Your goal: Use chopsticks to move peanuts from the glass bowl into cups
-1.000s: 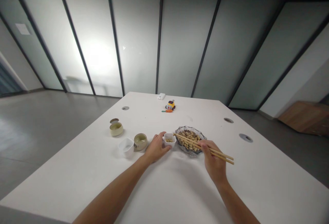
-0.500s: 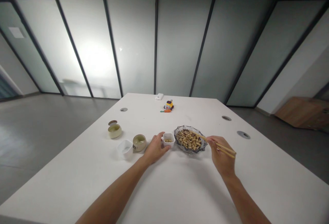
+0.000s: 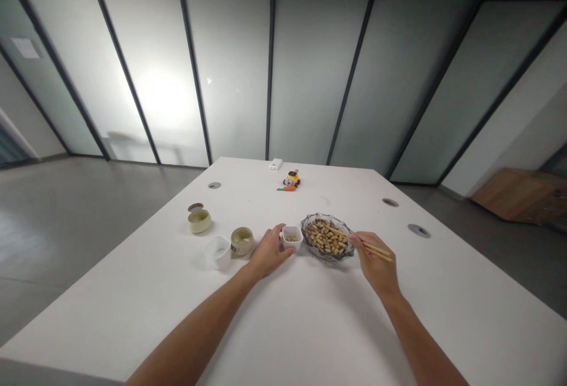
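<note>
My left hand [image 3: 268,253] grips a small white cup [image 3: 292,245] from its left side, thumb in front and fingers behind. A few brownish pieces lie in the bottom of that cup. Just right of it stands a scalloped glass bowl [image 3: 334,258] full of what look like peanuts or similar nuts [image 3: 325,237]. A pair of wooden chopsticks [image 3: 376,249] is held in my right hand [image 3: 376,265], at the bowl's right edge. Their tips reach in over the nuts; whether they pinch one is too small to tell.
Left of my left hand stand a beige ceramic cup [image 3: 242,242], a white plastic cup [image 3: 218,252] and a pale green cup [image 3: 199,221]. Farther back are a yellow toy car [image 3: 292,178], an orange-handled tool [image 3: 289,188] and a white box [image 3: 275,164]. Cable holes [image 3: 419,231] pierce the white table [image 3: 283,327].
My right hand has moved slightly left with the chopsticks, bringing it closer to the glass bowl. My left hand stays on the small white cup. The camera view has shifted a little.
</note>
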Demonstrator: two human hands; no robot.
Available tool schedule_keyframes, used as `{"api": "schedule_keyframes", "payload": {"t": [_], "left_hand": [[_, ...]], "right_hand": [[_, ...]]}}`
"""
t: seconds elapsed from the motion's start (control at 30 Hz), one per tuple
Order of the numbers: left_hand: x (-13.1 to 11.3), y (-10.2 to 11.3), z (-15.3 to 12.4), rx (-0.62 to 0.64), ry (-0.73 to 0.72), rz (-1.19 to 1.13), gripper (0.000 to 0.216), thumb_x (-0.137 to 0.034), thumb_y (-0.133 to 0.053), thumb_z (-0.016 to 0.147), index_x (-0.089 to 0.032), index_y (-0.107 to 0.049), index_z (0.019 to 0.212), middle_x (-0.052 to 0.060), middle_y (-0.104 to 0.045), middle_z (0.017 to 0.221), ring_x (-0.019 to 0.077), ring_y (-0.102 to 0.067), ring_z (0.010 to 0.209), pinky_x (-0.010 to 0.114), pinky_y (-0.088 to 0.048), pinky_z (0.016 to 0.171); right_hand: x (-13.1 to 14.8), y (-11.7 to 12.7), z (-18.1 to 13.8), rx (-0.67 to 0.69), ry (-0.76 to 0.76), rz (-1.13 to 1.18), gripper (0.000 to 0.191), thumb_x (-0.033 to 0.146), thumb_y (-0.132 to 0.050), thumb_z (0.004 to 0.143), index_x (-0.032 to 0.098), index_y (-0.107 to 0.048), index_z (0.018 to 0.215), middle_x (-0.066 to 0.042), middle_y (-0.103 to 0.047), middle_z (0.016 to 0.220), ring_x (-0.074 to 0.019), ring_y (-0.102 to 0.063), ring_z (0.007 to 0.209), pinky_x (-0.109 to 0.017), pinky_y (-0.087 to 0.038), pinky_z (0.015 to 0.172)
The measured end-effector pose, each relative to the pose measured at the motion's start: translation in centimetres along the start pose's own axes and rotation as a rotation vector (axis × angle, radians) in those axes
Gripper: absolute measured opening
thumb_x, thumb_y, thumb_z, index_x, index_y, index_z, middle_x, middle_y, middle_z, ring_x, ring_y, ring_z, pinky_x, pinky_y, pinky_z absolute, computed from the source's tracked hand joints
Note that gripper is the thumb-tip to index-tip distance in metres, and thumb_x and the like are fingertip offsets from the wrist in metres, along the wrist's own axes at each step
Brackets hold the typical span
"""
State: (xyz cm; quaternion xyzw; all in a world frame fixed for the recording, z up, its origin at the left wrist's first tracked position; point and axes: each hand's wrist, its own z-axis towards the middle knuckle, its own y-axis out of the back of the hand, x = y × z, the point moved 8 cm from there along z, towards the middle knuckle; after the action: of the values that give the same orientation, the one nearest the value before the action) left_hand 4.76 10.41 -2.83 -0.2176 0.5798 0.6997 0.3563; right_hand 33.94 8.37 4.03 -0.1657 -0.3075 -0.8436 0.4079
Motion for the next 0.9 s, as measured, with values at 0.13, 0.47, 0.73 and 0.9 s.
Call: {"api": "schedule_keyframes", "payload": {"t": [0.13,0.47,0.73,0.9], "left_hand": [[-0.3,0.1,-0.1,0.006,-0.015,0.026,0.068,-0.034,-0.073,0.088,-0.018,-0.048,0.149,0.014,-0.066,0.134,0.0319,-0.061,0.125,0.044,-0.047,0.11],[-0.2,0.1,-0.1,0.002,0.003,0.004,0.069,-0.039,-0.074,0.088,-0.019,-0.049,0.149,0.012,-0.07,0.122,0.0312,-0.065,0.118,0.042,-0.05,0.105],[-0.3,0.2,-0.2,-0.013,-0.002,0.014,0.068,-0.04,-0.073,0.087,-0.02,-0.05,0.147,0.01,-0.071,0.116,0.0306,-0.066,0.113,0.041,-0.051,0.101],[-0.2,0.1,-0.1,-0.006,-0.006,0.019,0.068,-0.039,-0.073,0.087,-0.019,-0.05,0.147,0.012,-0.071,0.12,0.0313,-0.066,0.116,0.042,-0.051,0.103]], "right_hand": [[-0.3,0.4,0.1,-0.028,-0.024,0.001,0.046,0.061,-0.057,0.1,0.022,-0.077,0.085,-0.007,-0.076,0.087,-0.0229,-0.072,0.081,-0.037,-0.058,0.078],[-2.3,1.5,-0.1,-0.195,-0.332,0.364,0.046,0.064,-0.068,0.092,0.018,-0.074,0.086,-0.008,-0.077,0.086,-0.0249,-0.076,0.078,-0.045,-0.065,0.078],[-1.2,-3.4,-1.4,0.033,-0.432,0.657,0.045,0.066,-0.079,0.081,0.022,-0.077,0.085,-0.01,-0.078,0.089,-0.0264,-0.076,0.072,-0.045,-0.067,0.067],[-1.2,-2.1,-1.0,-0.015,-0.345,0.497,0.049,0.068,-0.068,0.089,0.02,-0.076,0.093,-0.009,-0.078,0.086,-0.0251,-0.074,0.07,-0.042,-0.064,0.066]]}}
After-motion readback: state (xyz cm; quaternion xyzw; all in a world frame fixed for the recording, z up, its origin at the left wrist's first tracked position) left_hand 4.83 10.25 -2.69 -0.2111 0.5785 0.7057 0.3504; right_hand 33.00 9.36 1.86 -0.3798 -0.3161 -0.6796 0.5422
